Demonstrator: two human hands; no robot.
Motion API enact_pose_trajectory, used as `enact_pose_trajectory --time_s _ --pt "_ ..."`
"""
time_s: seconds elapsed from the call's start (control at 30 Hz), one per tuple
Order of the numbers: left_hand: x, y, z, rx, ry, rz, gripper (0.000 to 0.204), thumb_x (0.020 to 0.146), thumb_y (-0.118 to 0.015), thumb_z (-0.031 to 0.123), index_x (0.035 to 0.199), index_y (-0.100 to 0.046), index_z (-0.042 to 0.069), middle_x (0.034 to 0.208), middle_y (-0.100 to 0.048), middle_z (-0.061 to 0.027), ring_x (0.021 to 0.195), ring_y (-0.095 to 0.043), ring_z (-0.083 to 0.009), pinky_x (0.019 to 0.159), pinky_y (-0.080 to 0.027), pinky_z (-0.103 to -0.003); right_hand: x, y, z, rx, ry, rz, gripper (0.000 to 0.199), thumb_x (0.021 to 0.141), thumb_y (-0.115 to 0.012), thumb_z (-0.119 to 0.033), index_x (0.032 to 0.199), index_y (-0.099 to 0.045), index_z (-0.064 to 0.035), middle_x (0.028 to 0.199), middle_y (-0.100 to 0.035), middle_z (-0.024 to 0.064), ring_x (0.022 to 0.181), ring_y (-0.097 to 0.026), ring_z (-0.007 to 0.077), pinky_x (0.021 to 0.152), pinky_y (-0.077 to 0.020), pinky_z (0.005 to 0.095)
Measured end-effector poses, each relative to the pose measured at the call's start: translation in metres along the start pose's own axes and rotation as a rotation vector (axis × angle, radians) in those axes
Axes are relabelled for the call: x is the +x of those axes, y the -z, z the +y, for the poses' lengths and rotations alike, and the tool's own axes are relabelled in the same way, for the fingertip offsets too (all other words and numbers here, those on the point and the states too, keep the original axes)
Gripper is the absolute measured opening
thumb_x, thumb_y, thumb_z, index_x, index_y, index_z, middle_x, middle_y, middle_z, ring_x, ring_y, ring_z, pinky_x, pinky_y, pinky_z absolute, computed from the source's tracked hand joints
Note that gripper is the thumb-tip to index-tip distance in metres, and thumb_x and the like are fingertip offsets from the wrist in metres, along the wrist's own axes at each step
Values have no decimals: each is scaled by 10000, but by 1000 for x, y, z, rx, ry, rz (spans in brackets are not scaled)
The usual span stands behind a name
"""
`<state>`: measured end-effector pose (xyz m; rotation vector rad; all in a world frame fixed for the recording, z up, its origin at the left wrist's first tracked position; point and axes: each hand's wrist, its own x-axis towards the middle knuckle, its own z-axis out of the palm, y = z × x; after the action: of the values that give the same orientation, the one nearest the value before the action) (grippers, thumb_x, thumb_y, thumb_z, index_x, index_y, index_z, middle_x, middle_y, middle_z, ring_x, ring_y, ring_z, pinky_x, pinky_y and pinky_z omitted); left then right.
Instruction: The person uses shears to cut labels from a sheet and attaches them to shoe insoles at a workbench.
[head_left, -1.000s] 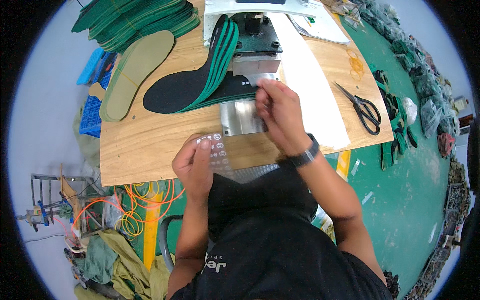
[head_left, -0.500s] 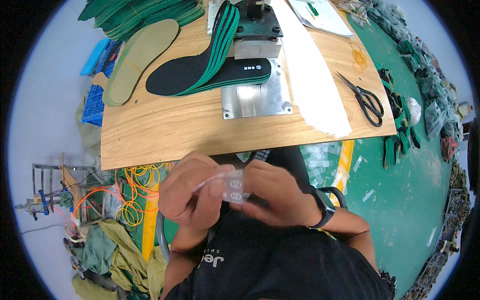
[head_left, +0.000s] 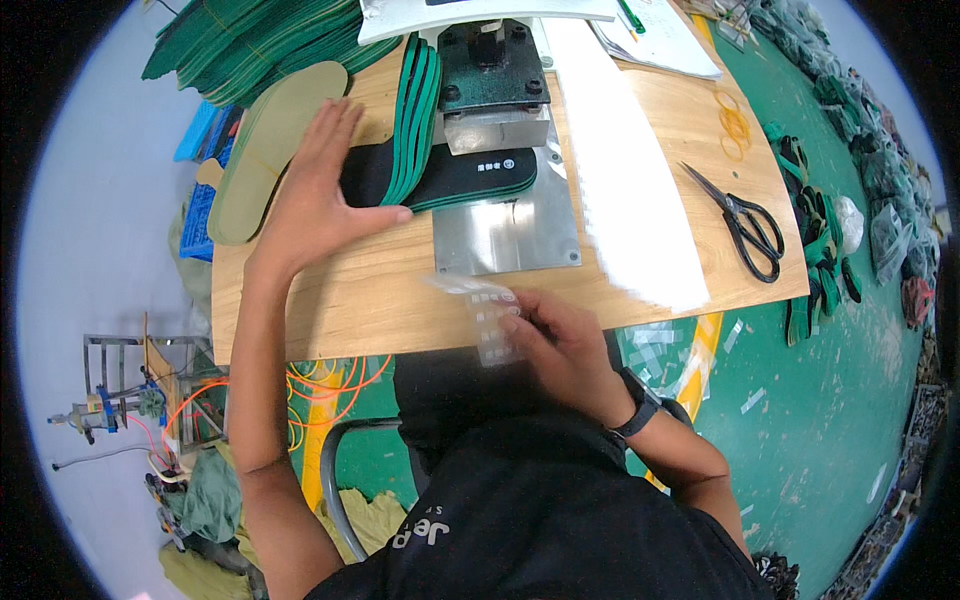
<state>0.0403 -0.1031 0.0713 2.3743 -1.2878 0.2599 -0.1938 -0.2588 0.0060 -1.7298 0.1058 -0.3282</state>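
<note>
My left hand [head_left: 325,195] is over the left of the table, thumb and fingers spread around the near end of a stack of black-and-green insoles [head_left: 450,175]. Whether it touches them I cannot tell. The top insole carries a white print, and part of the stack bends upward beside a metal press [head_left: 490,85]. Under the press lies a shiny steel plate [head_left: 505,235]. At the table's front edge my right hand [head_left: 570,345] pinches a small clear film sheet [head_left: 492,325] with rows of white marks; the film is slightly blurred.
Beige insole shapes [head_left: 275,150] lie at the left, below a tall pile of green sheets [head_left: 255,45]. A long white strip [head_left: 630,190] runs right of the press. Farther right are black scissors [head_left: 745,220], yellow rubber bands [head_left: 733,125] and a paper pad [head_left: 660,45].
My left hand has left the film and reached forward to the insoles, its fingers opening. My right hand keeps the film and has moved slightly right. The view has shifted a little.
</note>
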Motion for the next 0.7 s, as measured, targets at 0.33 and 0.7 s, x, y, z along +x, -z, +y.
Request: enact_pose_trajectory --time_s 0.33,0.7 --pt "18 -37 -4 85 -45 -210 639 585 -750 338 1105 -547 26 1085 -575 -192 1083 -503 -361 978 -363 -412 5 -3 -5 22 191 -77 68 886 -561 -64 891 -562 4 730 -528 143 641 -505 319 579 -408 378" --pt "19 -29 -4 -76 -41 -151 463 598 -711 227 991 -591 15 934 -613 -197 904 -559 -390 814 -455 -425 1 -8 -20 120 50 -66 110 852 -585 -31 957 -576 -1 764 -552 132 655 -536 283 574 -411 362"
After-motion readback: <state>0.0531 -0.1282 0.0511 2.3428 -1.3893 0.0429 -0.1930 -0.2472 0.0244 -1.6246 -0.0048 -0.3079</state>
